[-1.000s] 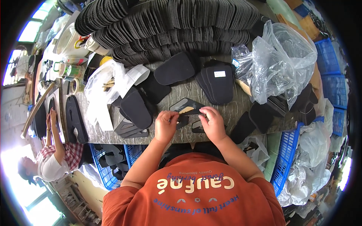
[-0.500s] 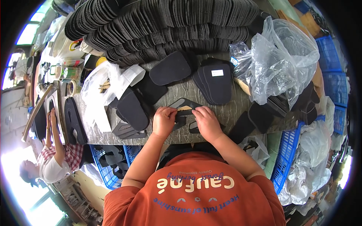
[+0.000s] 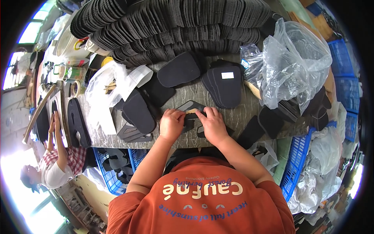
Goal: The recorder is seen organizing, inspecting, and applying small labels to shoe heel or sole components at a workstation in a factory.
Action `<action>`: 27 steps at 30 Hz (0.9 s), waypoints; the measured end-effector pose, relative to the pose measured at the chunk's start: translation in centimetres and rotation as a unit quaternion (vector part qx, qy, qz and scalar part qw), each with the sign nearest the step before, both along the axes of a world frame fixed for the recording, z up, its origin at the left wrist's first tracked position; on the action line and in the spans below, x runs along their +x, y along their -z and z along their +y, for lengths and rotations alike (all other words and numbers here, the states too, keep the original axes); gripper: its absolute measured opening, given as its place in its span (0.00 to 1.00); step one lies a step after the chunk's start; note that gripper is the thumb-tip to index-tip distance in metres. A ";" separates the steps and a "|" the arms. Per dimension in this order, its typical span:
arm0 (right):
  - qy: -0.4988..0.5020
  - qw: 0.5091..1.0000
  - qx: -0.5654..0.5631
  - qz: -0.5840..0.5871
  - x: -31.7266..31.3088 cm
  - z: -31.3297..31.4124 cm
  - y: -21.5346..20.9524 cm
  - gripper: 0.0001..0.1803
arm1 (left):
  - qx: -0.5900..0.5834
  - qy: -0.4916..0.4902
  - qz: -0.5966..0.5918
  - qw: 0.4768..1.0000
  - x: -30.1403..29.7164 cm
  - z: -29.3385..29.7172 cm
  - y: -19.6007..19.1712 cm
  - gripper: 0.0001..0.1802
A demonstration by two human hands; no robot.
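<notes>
Near the middle of the table's (image 3: 244, 117) near edge, between the two hands, is a flat dark piece (image 3: 191, 105) with a tan strip (image 3: 190, 111) at it. The left hand (image 3: 171, 124) has thumb and fingertips drawn together on the dark piece's left side. The right hand (image 3: 213, 124) reaches its index finger to the strip's right end; whether its thumb grips from below I cannot tell. The step in hand looks like lining up or pressing the strip against the piece. The next move seems to call for a steady left hold and light, even pressure from the right fingers, lest the strip slip.

Just nearer lies a dark cut-out piece (image 3: 201, 132), partly covered by the right hand. To the left are overlapping black pads (image 3: 138, 112); to the far right of the hands, more pads bear a white label (image 3: 227, 75). Farther off stand long rows of dark sheets (image 3: 187, 19).
</notes>
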State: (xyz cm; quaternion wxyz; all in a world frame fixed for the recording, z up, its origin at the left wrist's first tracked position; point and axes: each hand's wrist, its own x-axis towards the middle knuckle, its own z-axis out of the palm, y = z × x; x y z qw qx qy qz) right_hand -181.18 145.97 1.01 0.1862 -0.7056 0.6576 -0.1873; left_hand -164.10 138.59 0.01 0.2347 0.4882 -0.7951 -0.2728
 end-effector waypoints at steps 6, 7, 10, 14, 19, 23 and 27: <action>0.006 1.000 0.004 -0.007 -0.1 -0.2 0.0 0.23 | -0.036 0.014 -0.029 0.999 0.0 -0.1 0.0 0.03; 0.004 1.000 0.004 -0.001 -0.1 -0.2 -0.1 0.23 | -0.036 0.013 -0.029 0.999 0.0 -0.1 0.0 0.03; 0.001 1.000 -0.001 0.016 0.1 -0.2 -0.2 0.23 | -0.083 0.027 -0.039 0.995 0.0 -0.1 0.1 0.03; 0.002 0.999 0.005 0.038 0.3 -0.1 -0.4 0.23 | -0.092 0.056 -0.144 0.984 0.2 1.0 -1.0 0.09; 0.002 0.999 0.001 0.033 0.3 -0.1 -0.4 0.23 | -0.079 0.126 -0.220 0.964 -0.7 4.3 -3.5 0.24; 0.011 0.999 0.013 0.029 0.5 -0.1 -0.6 0.22 | -0.090 0.186 -0.258 0.944 -1.6 6.2 -2.4 0.29; 0.006 0.999 0.004 0.041 0.5 -0.2 -0.3 0.21 | -0.022 0.177 -0.304 0.936 -2.4 5.7 -2.4 0.33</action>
